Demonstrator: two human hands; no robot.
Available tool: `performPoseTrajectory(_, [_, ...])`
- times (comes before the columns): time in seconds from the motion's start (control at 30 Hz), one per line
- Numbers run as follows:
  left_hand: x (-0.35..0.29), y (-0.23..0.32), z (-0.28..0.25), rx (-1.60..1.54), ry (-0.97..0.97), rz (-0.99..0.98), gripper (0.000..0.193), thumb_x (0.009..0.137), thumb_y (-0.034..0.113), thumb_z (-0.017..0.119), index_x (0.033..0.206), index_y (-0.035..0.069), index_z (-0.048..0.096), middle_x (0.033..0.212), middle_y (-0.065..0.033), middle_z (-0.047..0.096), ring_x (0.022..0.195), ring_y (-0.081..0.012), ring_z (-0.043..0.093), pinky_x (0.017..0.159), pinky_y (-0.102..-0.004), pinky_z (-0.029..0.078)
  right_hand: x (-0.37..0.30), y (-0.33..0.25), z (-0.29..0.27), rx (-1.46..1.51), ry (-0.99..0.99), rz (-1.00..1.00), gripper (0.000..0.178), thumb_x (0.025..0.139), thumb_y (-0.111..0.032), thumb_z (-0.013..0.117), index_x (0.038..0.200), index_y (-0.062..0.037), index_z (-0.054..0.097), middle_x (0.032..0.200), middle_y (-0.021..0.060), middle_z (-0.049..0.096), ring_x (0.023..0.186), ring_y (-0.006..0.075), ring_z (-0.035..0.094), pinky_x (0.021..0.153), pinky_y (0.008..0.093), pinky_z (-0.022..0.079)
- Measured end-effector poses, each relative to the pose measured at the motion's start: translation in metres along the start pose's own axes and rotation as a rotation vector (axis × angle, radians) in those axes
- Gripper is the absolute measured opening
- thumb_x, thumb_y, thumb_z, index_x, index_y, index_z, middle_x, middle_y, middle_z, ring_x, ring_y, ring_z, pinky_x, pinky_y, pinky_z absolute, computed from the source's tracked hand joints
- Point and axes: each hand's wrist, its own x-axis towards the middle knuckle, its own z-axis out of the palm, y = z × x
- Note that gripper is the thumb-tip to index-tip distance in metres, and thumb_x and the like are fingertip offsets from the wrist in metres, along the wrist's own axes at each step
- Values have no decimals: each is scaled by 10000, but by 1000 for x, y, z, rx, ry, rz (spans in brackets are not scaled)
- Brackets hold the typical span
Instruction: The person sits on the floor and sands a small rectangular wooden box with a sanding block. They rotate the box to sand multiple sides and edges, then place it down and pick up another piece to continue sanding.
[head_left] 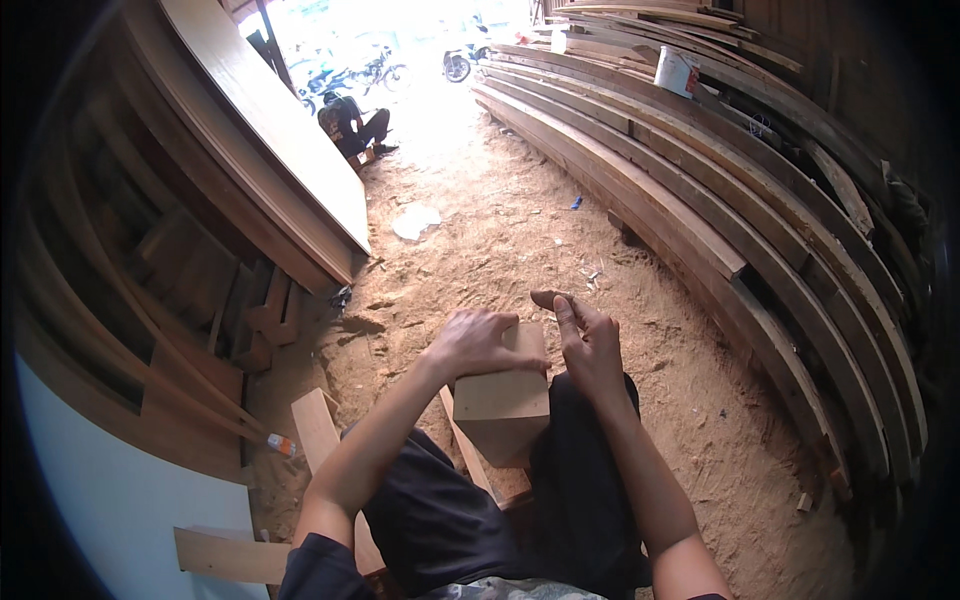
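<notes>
A pale wooden block (500, 397) with angled faces stands between my knees. My left hand (478, 342) is closed over its far upper part, with the thumb and fingers spread around the wood. Just to the right, my right hand (592, 350) pinches a small, flat brown piece (543, 298) between thumb and fingers. That piece sticks out to the left, beyond the block's far end and apart from it; its exact kind cannot be made out. Below the block, light wooden strips (465, 445) show between my legs.
Long stacked timber beams (690, 190) line the right side, with a white bucket (677, 72) on them. Tall panels (270, 120) lean at left. Sawdust covers the floor (470, 240). A crouching person (345, 125) and motorcycles (385, 72) are farther off. Boards (318, 430) lie by my left leg.
</notes>
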Motion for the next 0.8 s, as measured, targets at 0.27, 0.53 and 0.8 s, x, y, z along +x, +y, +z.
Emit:
performPoseTrajectory(0.27, [19,-16,2,-153,-29,-172,748,987,783,579,871,89,835,819,-135,781,818,-308,773,808,-457,580,3,8,4,57,6,16,375,1150,-224,532,1297,18,778,1245,220,803,1220,304,764,1040,397,573])
performPoseTrajectory(0.53, [16,-23,4,-207,-36,-164,768,962,788,610,820,60,808,744,-134,746,773,-269,766,738,-451,576,1,5,2,20,70,1,325,1131,-175,560,1291,-7,788,1245,206,807,1213,293,766,1051,383,562])
performPoseTrajectory(0.8, [25,-19,4,-227,-38,-247,847,873,891,621,934,85,871,875,-172,807,863,-318,793,851,-492,607,5,16,1,33,60,-1,305,1094,-143,592,1298,-37,792,1241,223,801,1211,314,771,1039,396,579])
